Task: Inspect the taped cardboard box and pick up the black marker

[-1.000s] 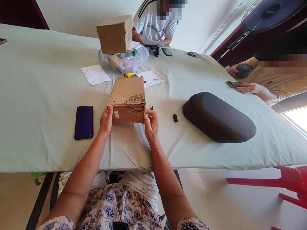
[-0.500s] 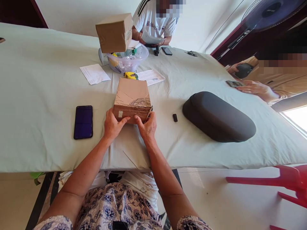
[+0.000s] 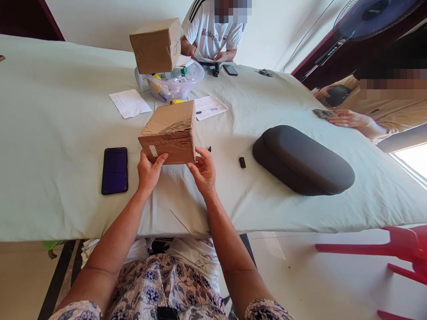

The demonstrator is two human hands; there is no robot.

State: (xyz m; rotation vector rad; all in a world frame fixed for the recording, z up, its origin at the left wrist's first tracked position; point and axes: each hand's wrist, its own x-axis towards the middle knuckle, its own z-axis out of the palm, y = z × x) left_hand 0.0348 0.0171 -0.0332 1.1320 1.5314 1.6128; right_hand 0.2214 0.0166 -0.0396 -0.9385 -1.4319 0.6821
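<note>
A brown cardboard box (image 3: 170, 140) with dark scribble-like lines and a patterned white strip is tilted over the near part of the table. My left hand (image 3: 149, 172) is closed on its lower left edge, thumb across the front face and fingers hidden underneath. At the lower right corner, my right hand (image 3: 204, 172) holds the box lightly, thumb and index fingertips against it, the other fingers curled. A small dark tip (image 3: 209, 149) shows just beyond this hand; I cannot make out what it belongs to. Behind the box, a yellow tape measure (image 3: 177, 102) is mostly hidden.
A phone (image 3: 114, 171) lies left. To the right are a small black piece (image 3: 242, 162) and a large dark case (image 3: 303, 160). Farther back, papers (image 3: 130, 103) lie by a plastic basin (image 3: 196, 75) under another box (image 3: 150, 53). Two other people sit at the table.
The box has turned and shifted left, with its right edge tilted up. My left hand moved slightly left with it. My right hand's grip has loosened to the corner.
</note>
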